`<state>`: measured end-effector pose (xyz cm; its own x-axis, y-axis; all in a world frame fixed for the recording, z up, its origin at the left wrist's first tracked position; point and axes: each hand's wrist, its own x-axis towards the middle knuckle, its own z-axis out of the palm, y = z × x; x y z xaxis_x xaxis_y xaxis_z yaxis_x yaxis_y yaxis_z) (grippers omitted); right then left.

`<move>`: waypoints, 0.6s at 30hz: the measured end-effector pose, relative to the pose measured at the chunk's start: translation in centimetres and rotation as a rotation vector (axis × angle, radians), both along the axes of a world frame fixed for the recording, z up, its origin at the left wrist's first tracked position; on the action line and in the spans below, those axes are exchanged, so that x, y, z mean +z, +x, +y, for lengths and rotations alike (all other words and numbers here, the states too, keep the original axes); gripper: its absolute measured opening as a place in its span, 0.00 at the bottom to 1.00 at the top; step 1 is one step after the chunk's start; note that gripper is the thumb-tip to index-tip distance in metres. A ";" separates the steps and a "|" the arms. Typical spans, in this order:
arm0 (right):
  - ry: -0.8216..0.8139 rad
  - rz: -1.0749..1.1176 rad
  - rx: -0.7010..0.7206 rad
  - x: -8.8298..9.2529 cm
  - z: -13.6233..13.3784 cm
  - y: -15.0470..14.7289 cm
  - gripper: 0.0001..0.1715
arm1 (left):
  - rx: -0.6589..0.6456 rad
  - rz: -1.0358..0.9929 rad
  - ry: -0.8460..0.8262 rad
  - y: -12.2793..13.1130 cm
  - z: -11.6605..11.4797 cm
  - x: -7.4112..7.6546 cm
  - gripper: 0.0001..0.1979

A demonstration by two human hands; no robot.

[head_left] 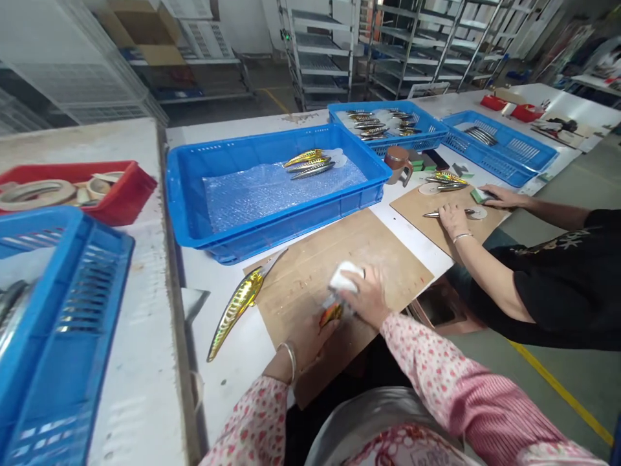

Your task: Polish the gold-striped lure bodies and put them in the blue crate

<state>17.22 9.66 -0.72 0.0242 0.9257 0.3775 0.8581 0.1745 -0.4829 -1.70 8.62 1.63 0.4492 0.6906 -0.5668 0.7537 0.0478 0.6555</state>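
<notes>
My left hand (310,340) is closed around a fishing lure (331,314) with an orange and yellow body, held low over the brown cardboard sheet (301,278). Most of that lure is hidden by the fingers. In my right hand (369,296) is a white sponge-like block (345,276), right beside the lure's far end. The right hand is slightly blurred, and I cannot tell whether the block touches the lure. A larger gold fishing lure (236,310) with a clear lip lies on the table to the left, its tip over the cardboard's edge.
Beyond the cardboard stands a blue tray (291,223) with bubble wrap and several lures. At left are a red bin (119,207) with tape rolls and a blue basket (97,291). To the right, a co-worker's hands (455,220) work on another lure near a brown mug (398,165).
</notes>
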 end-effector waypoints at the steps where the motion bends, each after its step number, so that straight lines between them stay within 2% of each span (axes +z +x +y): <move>1: -0.019 0.026 -0.065 0.2 1.4 1.3 0.20 | 0.003 0.017 -0.020 0.0 -0.1 0.1 0.20; 3: -0.038 0.085 -0.167 0.8 4.0 3.6 0.17 | -0.010 0.042 0.010 0.1 -0.2 0.1 0.19; 5: -0.023 0.096 -0.142 1.4 4.9 4.4 0.16 | -0.025 0.079 0.102 0.3 -0.4 0.0 0.18; 7: -0.006 0.047 -0.080 1.8 3.7 3.3 0.17 | -0.022 0.125 0.188 0.5 -0.5 -0.3 0.17; 11: -0.023 -0.062 -0.005 1.3 -1.2 -1.0 0.23 | 0.025 0.165 0.282 1.3 -1.1 -0.9 0.15; 13: -0.015 -0.065 0.054 0.9 -1.9 -1.5 0.25 | 0.039 0.203 0.294 1.9 -1.5 -0.7 0.16; 15: -0.016 -0.026 0.018 0.5 -0.5 -0.1 0.25 | 0.041 0.283 0.291 2.4 -2.1 -0.3 0.16; 18: -0.051 0.108 -0.185 0.6 3.0 4.4 0.18 | -0.005 0.382 0.293 2.7 -2.9 0.6 0.16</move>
